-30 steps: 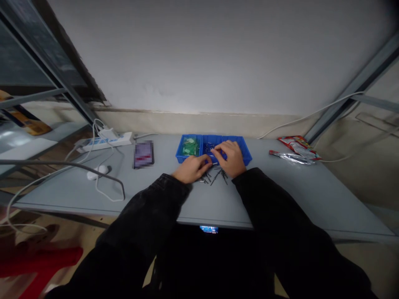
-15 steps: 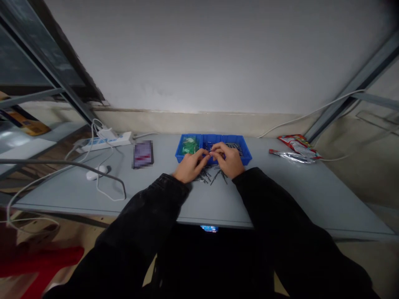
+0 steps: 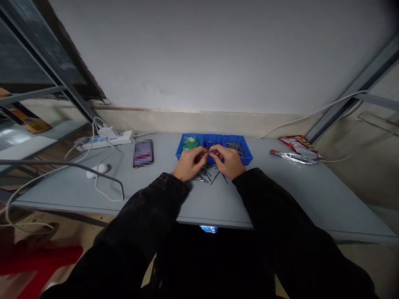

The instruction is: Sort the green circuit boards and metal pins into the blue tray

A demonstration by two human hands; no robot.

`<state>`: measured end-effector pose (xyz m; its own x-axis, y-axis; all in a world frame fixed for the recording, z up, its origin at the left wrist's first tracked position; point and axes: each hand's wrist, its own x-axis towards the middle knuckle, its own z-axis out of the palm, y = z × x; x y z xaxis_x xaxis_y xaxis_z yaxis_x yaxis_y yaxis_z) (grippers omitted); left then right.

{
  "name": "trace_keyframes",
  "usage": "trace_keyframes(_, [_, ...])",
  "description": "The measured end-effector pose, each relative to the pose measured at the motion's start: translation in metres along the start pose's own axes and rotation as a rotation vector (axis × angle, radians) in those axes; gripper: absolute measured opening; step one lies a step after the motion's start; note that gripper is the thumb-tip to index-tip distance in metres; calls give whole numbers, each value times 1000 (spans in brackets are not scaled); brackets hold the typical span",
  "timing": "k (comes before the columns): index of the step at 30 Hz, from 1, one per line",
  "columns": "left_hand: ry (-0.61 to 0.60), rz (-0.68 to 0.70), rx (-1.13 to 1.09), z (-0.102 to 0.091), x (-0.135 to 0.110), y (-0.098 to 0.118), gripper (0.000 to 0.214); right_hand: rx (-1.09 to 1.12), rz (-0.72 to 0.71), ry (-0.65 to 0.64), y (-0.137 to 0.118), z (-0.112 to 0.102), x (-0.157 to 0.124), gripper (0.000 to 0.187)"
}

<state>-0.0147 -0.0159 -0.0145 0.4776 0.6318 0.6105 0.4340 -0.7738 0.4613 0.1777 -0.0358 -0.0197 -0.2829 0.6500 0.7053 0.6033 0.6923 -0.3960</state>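
Closest of all are two black sleeves (image 3: 149, 216). They reach out over a grey table (image 3: 280, 195). A small blue light (image 3: 208, 229) shows under the table's near edge, at 6 o'clock from the hands.

A bit farther, a little pile of dark pins (image 3: 208, 177) lies on the table, between the wrists. The left hand (image 3: 190, 162) and the right hand (image 3: 229, 161) are side by side just past the pile. Their fingertips meet in the middle, and both hands pinch a tiny thin piece (image 3: 209, 153). It is too small to tell what it is. The piece is up off the table, right in front of a blue tray (image 3: 247, 158).

The tray sits at 12 o'clock from the hands. It has three boxes, with green things (image 3: 189, 143) in the left one and grey metal bits (image 3: 233, 146) in the right one.

At 9 o'clock lies a phone (image 3: 143, 153). Past it is a small white thing on a wire (image 3: 96, 170). At 10 o'clock, by the wall, is a white power strip (image 3: 104, 140). At 3 o'clock, well apart from the hands, lie a silver wrapper (image 3: 291, 156) and a red wrapper (image 3: 296, 142).
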Motion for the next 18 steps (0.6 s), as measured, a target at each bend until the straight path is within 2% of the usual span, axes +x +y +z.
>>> trace_keyframes(14, [-108, 5, -45, -1, -1, 1, 24, -103, -30, -41, 2, 3, 1, 29])
trace_keyframes(18, [-78, -11, -32, 0, -1, -1, 23, -127, -16, -25, -1, 1, 1, 19])
